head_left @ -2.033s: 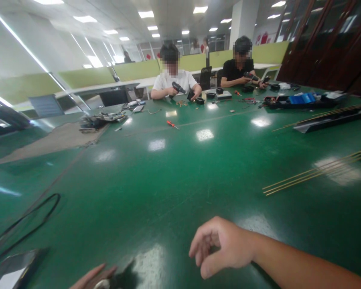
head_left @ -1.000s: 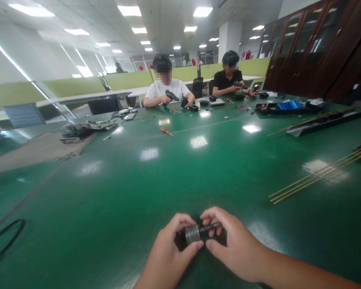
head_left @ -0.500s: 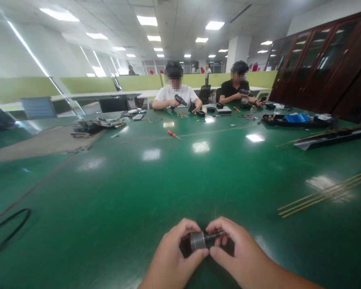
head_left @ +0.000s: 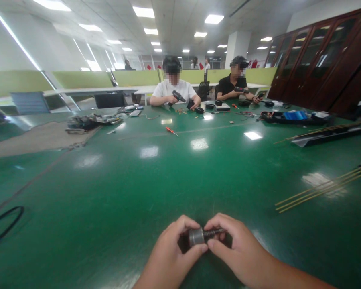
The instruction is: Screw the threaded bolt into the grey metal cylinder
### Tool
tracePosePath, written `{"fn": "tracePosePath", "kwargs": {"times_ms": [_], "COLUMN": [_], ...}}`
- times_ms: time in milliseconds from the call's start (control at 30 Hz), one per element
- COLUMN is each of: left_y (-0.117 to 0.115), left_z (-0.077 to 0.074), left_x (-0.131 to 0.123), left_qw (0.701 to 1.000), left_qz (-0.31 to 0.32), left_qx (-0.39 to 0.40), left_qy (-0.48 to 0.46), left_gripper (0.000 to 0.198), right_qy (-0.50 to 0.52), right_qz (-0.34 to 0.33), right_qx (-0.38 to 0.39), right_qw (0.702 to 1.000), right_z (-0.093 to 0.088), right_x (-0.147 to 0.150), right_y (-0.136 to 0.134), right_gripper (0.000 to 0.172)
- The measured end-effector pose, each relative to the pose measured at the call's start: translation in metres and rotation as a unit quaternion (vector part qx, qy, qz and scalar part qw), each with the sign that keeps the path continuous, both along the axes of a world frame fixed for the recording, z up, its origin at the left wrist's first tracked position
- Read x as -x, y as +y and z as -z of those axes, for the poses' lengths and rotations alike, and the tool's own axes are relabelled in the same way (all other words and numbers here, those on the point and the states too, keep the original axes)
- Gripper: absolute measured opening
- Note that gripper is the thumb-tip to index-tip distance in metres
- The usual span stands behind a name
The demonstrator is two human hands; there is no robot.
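Observation:
Low in the middle of the head view, my two hands hold a grey metal cylinder with a thin ridged shaft (head_left: 196,237), lying sideways above the green table (head_left: 132,188). My left hand (head_left: 177,251) is closed around the wide cylinder end, thumb below and fingers above. My right hand (head_left: 239,247) pinches the narrow shaft, which points to the right, its thumb close to where the shaft meets the cylinder. Parts of the shaft and the cylinder's left end are hidden by my fingers.
Across the table two people hold drills (head_left: 178,96) near small black parts. An orange screwdriver (head_left: 171,131) lies mid-table. Thin brass-coloured rods (head_left: 321,188) and a black channel (head_left: 327,135) are on the right; a black cable loop (head_left: 9,228) is at left. Electronics (head_left: 87,122) lie far left.
The camera view has shifted slightly, so the table things sit a little higher and further left. My right thumb and fingers have moved closer along the shaft to the cylinder.

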State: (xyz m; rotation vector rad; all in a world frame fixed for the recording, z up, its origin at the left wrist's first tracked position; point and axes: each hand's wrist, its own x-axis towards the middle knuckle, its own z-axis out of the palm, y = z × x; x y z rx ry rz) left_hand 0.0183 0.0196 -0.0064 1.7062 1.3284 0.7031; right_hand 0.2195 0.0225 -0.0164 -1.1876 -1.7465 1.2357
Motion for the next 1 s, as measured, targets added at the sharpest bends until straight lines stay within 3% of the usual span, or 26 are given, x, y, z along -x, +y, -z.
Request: {"fn": "tracePosePath", "kwargs": {"times_ms": [1000], "left_y": [-0.0012], "left_z": [0.0019], "left_x": [0.0023], "left_qw": [1.000], "left_qz": [0.020], "left_qx": [-0.008], "left_qy": [0.016], "left_gripper": [0.016], "right_qy": [-0.010], "right_qz": [0.008], "right_qx": [0.017], "right_qw": [1.000], "right_z": [0.0001], "right_x": [-0.0039], "right_y": [-0.0001], "right_gripper": [0.008]}}
